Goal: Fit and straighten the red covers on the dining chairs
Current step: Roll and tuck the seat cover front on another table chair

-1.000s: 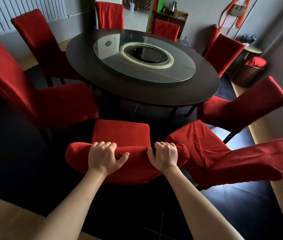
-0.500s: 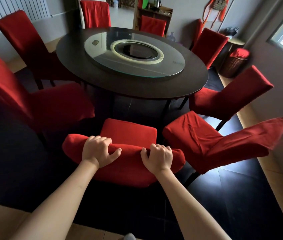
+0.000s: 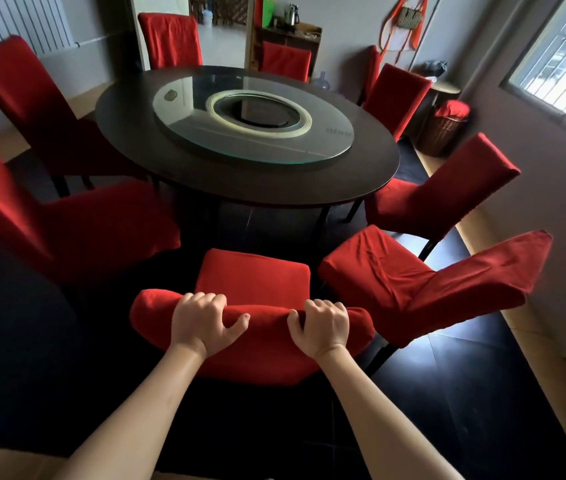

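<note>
A dining chair with a red cover [image 3: 257, 362] stands right in front of me, its seat [image 3: 253, 277] facing the round table. My left hand [image 3: 202, 323] grips the top of its backrest left of centre, fingers curled over the far side. My right hand [image 3: 323, 327] grips the same top edge right of centre. To the right stands another chair whose red cover [image 3: 413, 289] lies wrinkled on the seat, with a loose, pointed corner at the backrest top [image 3: 541, 237].
A dark round table [image 3: 240, 181] with a glass turntable [image 3: 250, 119] fills the middle. Several more red-covered chairs [image 3: 67, 230] ring it. A wicker basket [image 3: 440, 133] stands by the right wall under a window. The floor is dark tile.
Both hands keep their grip on the backrest top. My view has swung to the right, so the window and right wall show more.
</note>
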The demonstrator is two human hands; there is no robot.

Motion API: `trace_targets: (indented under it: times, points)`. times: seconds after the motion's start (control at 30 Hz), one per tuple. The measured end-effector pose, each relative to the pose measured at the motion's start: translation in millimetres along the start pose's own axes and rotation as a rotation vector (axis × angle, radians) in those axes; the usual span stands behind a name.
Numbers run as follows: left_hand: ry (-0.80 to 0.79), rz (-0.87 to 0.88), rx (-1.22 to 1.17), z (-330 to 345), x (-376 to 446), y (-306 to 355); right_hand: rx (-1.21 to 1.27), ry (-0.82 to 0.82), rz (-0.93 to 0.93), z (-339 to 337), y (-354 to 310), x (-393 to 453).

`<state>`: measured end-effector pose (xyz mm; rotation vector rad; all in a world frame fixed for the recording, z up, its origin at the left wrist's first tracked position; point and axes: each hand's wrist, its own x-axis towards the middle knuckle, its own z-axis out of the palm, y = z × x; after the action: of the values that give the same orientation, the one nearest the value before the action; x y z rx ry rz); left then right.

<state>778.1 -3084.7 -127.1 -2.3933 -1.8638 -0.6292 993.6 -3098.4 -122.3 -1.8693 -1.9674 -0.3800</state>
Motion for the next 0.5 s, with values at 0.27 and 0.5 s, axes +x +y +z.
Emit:
trace_targets:
  times: [0.27,0.5]
  points:
    - [0.072,-0.020,-0.006,4.7,1.9,7.5,-0.013,-0.003,-0.065,6.6,10.5,13.6]
    - [0.088,-0.026,0.002,11.9,16.7,1.8,0.007,0.001,-0.067,17.9,13.8,33.6]
